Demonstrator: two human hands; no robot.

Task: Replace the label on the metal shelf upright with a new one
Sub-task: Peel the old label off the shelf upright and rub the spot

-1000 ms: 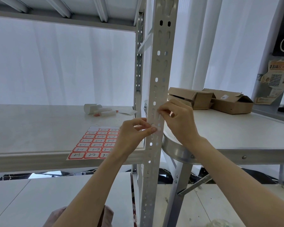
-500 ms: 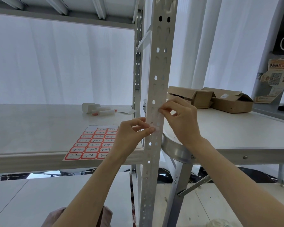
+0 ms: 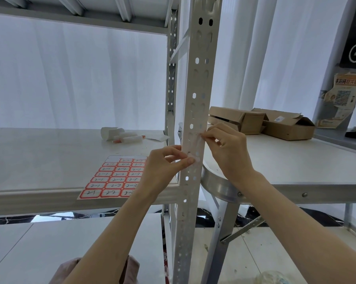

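While both hands (image 3: 230,148) keep pinching the pale label (image 3: 194,148) on the upright (image 3: 199,83), little has shifted; peeling remains unfinished.

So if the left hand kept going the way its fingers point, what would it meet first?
The left hand points rightward, fingertips already at the shelf upright, apparently pinching a pale label remnant. So the upright's face comes first; beyond it lies the right hand, though depth is unclear.
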